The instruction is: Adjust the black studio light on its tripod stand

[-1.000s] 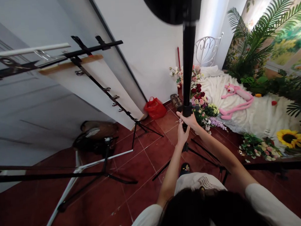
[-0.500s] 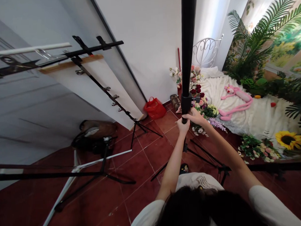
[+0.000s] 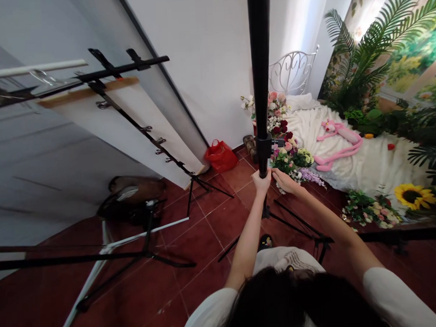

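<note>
A black telescopic light stand (image 3: 260,76) rises upright in front of me, with a collar and side knob on its pole. My left hand (image 3: 261,182) is wrapped round the pole below that collar. Just right of it, my right hand (image 3: 287,182) has its fingertips drawn together against the pole's side. Whatever lies between those fingertips is too small to make out. The stand's spread legs (image 3: 295,223) rest on the floor beneath my forearms.
Left stands a black frame (image 3: 130,114) with clips and a white board. A white stand (image 3: 96,268) and a red bag (image 3: 221,155) are on the tiled floor (image 3: 195,240). To the right are artificial flowers (image 3: 292,156), a pink plush toy (image 3: 346,140) on white fabric, and palm leaves (image 3: 378,48).
My right hand has come off its wrap round the pole below the collar and moved down beside my left hand, which keeps hold. The view has shifted slightly.
</note>
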A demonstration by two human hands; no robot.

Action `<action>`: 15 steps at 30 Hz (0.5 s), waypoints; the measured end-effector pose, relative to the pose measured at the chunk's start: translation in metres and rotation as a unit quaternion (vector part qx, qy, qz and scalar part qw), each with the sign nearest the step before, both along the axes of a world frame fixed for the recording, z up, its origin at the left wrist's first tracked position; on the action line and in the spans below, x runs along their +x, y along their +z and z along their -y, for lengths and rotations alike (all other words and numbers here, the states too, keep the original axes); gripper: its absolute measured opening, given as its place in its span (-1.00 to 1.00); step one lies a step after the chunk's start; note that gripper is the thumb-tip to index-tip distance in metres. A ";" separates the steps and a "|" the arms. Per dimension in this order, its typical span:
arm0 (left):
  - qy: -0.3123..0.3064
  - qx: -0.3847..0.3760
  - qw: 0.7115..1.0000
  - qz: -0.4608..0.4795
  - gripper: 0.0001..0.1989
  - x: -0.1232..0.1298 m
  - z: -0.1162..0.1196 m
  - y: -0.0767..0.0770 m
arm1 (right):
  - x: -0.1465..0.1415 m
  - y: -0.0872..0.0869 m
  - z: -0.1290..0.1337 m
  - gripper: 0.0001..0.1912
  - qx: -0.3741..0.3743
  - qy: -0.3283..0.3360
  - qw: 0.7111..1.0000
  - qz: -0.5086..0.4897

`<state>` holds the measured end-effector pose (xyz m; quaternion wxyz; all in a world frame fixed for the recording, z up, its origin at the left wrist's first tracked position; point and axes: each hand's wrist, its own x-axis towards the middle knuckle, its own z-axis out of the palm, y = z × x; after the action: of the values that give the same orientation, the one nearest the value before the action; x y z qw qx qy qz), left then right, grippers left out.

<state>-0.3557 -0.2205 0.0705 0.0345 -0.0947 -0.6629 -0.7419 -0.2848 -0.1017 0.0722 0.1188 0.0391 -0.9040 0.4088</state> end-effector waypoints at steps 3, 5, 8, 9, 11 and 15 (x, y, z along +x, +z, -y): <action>0.004 -0.001 1.000 -0.002 -0.61 0.000 0.000 -0.001 | -0.008 -0.009 0.007 -0.75 -0.069 -0.035 0.997 0.001; 0.009 0.000 1.000 -0.003 -0.59 0.000 0.000 -0.001 | -0.015 -0.016 0.011 -0.82 -0.124 -0.067 0.990 -0.002; 0.013 0.000 1.000 -0.002 -0.58 0.000 0.000 0.001 | -0.023 -0.020 0.014 -0.84 -0.201 -0.099 0.974 0.010; 0.013 0.000 1.000 -0.001 -0.59 0.000 0.000 0.001 | -0.026 -0.020 0.014 -0.79 -0.222 -0.104 0.969 0.021; 0.012 -0.001 1.000 0.001 -0.59 0.001 0.000 0.003 | -0.031 -0.018 0.014 -0.70 -0.253 -0.116 0.959 0.052; 0.010 0.002 1.000 0.004 -0.60 0.002 0.001 0.005 | -0.044 -0.011 0.012 -0.62 -0.257 -0.206 0.938 0.108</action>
<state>-0.3541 -0.2212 0.0756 0.0399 -0.0849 -0.6627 -0.7430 -0.3291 -0.1134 0.0607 0.1084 -0.2247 -0.7634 0.5958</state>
